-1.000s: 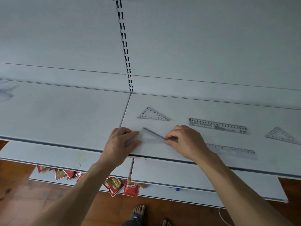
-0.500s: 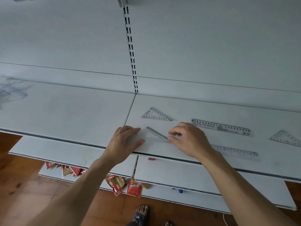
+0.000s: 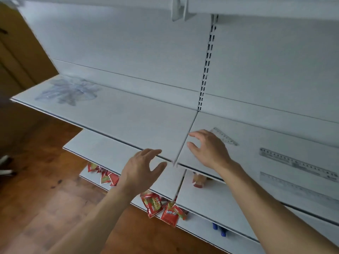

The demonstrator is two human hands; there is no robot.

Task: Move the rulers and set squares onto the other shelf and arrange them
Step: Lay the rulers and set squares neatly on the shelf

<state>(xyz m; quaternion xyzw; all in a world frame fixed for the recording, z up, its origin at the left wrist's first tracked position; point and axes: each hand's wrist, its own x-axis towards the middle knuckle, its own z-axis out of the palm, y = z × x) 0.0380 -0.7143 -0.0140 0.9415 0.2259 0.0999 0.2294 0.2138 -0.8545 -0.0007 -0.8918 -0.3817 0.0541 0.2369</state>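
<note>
- Pile of rulers and set squares (image 3: 67, 92): blurred heap of clear plastic at the far left end of the left shelf (image 3: 137, 121), towards the back; single pieces can't be told apart.
- Right shelf (image 3: 256, 143): set square (image 3: 226, 138) lies flat near the seam, its near corner hidden by the right hand; upper ruler (image 3: 297, 164) and lower ruler (image 3: 293, 186) lie flat, roughly parallel, long axes along the shelf.
- Left hand (image 3: 141, 169): fingers spread and relaxed, holds nothing, at the left shelf's front edge by the seam.
- Right hand (image 3: 207, 149): spread, empty, above the right shelf's left front corner.
- Key relation: the pile is up-left of both hands and well apart; left hand is nearer, so it likely reaches next.
- Snack packets (image 3: 156, 204) hang below the lower shelves.
</note>
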